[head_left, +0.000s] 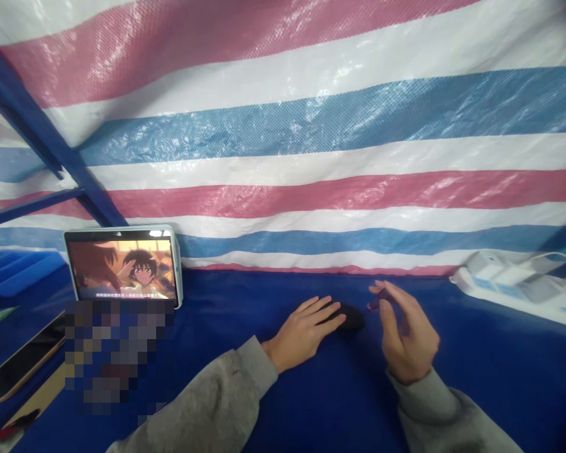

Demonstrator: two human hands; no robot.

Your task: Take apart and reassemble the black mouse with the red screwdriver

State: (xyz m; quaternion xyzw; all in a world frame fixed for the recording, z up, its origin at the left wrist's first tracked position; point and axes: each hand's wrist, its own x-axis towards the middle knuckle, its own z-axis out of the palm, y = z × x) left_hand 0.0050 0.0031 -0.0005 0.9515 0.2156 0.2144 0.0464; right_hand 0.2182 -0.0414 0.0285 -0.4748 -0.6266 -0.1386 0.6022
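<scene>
On the blue tabletop (pixel 321 402), my left hand (pixel 306 330) lies palm down with its fingers stretched out. Its fingertips reach over the left side of a black, rounded object (pixel 353 318) that looks like a computer mouse. To the right of it, my right hand (pixel 408 333) is raised a little with its fingers curled towards the thumb. A small, dark purplish, see-through piece (pixel 372 306) shows at those fingertips; blur hides what kind of thing it is. Both wrists come out of grey sleeves.
A tablet (pixel 127 267) playing a cartoon leans at the back left. Near it are a phone (pixel 26 355), a blue tray (pixel 21 270) and a pixelated patch. A white power strip (pixel 523 299) with plugged-in chargers lies right. Striped sheeting (pixel 311 195) closes off the back.
</scene>
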